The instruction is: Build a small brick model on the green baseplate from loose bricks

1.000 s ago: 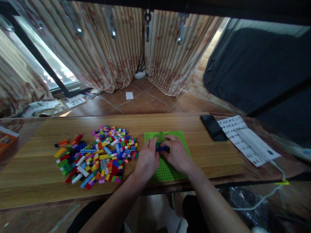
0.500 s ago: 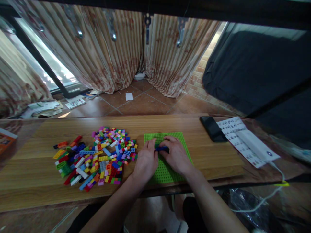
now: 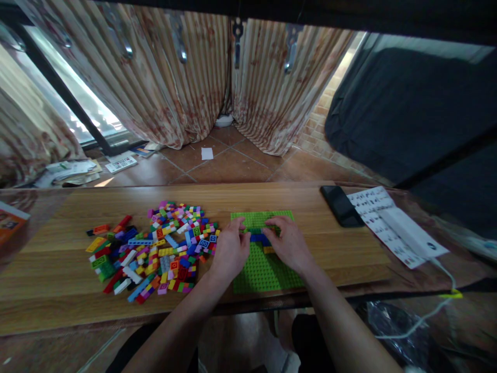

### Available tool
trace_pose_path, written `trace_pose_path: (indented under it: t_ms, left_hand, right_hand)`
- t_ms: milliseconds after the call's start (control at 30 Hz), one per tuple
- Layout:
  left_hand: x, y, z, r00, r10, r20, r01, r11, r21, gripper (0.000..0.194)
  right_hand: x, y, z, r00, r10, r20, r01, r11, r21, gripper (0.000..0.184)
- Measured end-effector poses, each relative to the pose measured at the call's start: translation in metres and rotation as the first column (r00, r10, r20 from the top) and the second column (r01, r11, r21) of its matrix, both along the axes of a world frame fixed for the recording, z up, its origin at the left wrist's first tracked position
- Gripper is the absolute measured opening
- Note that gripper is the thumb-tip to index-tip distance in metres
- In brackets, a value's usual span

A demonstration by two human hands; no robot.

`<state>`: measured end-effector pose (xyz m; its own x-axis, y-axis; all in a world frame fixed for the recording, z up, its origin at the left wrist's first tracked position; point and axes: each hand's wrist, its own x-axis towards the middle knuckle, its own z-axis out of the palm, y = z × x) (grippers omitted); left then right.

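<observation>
On the bright green baseplate (image 3: 258, 274), a row of blue bricks (image 3: 258, 238) sits just in front of a dark green brick (image 3: 255, 230). My left hand (image 3: 232, 249) is at the left end of this row, its thumb close to the blue bricks and its fingers parted. On the other side, my right hand (image 3: 288, 243) has its thumb and fingers apart near the right end. Beneath the right hand a small yellow brick (image 3: 268, 249) peeks out, partly covered. Whether either thumb touches the bricks I cannot tell.
Left of the baseplate a pile of loose coloured bricks (image 3: 155, 254) spreads over the wooden table (image 3: 272, 194). A black phone (image 3: 341, 206) lies at the right beside a folded printed sheet (image 3: 392, 223). A white cable (image 3: 419, 318) hangs at the table's right.
Both hands have loosened and drawn apart from the blue and dark green bricks. More of the bricks now shows, and the yellow brick has come into view.
</observation>
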<state>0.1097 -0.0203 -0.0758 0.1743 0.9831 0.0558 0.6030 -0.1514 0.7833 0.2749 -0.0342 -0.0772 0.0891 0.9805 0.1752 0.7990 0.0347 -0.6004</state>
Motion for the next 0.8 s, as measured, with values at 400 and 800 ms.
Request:
trace_pose_path:
  t_ms: [400,800]
  left_hand:
    - [0.0044,0.0027,0.0000,0.996,0.010,-0.092,-0.013,0.999,-0.032,0.043]
    - [0.0084,0.0076,0.0013,0.993,0.054,-0.101,-0.062,0.995,-0.075,0.041]
  right_hand:
    - [-0.0083,0.0046,-0.0039,0.995,-0.065,0.075,0.069,0.996,-0.048,0.022]
    - [-0.0088,0.0056,-0.0016,0.994,-0.054,0.092,0.065,0.990,-0.124,0.017]
